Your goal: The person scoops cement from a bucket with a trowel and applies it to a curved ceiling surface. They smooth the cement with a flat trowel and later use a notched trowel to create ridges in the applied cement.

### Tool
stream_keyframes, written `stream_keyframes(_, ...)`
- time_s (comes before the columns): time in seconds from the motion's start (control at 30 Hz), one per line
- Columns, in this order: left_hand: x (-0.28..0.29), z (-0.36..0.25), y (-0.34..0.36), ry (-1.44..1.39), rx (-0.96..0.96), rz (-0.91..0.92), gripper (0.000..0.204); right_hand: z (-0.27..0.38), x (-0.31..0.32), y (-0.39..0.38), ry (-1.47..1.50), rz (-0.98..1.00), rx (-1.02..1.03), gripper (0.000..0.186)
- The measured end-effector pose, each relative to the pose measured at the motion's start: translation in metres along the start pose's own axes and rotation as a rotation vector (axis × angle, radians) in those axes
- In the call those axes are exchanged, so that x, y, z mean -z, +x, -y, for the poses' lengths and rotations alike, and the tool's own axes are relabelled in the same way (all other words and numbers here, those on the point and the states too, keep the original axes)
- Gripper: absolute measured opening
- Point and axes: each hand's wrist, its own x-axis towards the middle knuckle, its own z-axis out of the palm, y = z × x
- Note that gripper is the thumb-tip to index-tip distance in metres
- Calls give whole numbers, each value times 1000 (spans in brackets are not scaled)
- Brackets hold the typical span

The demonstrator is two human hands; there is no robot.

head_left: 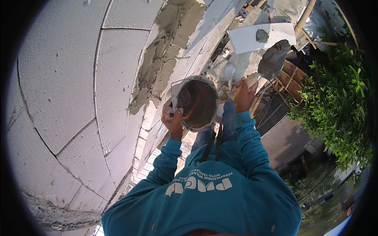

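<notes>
Bucket (211, 98) before white-lettered teal sweatshirt (244, 208)

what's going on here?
A person is working beside a block wall. The left hand grips the bucket by its rim, tilting its mouth toward the camera; what's inside is unclear. The right hand holds a trowel by the handle, its grey, rough-looking blade out to the person's right, away from the wall. Mortar is smeared on the wall.

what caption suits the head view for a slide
Beside a block wall, the left hand grips a bucket while the right hand holds a wooden-handled trowel.
</notes>
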Motion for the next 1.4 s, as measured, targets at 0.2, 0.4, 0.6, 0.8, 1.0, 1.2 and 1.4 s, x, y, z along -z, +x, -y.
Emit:
stream_keyframes(0.2,9,13,-5,152,113,24,12,-117,15,303,26,-259,-339,26)
stream_keyframes(0.4,48,71,-69,204,203,-155,14,-56,20,240,-155,5,-382,20)
stream_keyframes(0.6,76,78,-62,103,345,-230,12,-9,105,155,-294,113,-533,20)
stream_keyframes(0.8,121,91,-103,-21,483,-350,16,-2,122,58,-408,256,-579,18)
stream_keyframes(1.0,175,167,-161,-349,717,-536,16,-21,78,-25,-470,401,-642,21)
stream_keyframes(1.2,236,279,-241,58,1047,-727,24,-61,53,-41,-648,498,-662,19)
stream_keyframes(1.4,235,493,-359,525,1128,-585,30,-134,73,-11,-644,510,-649,24)
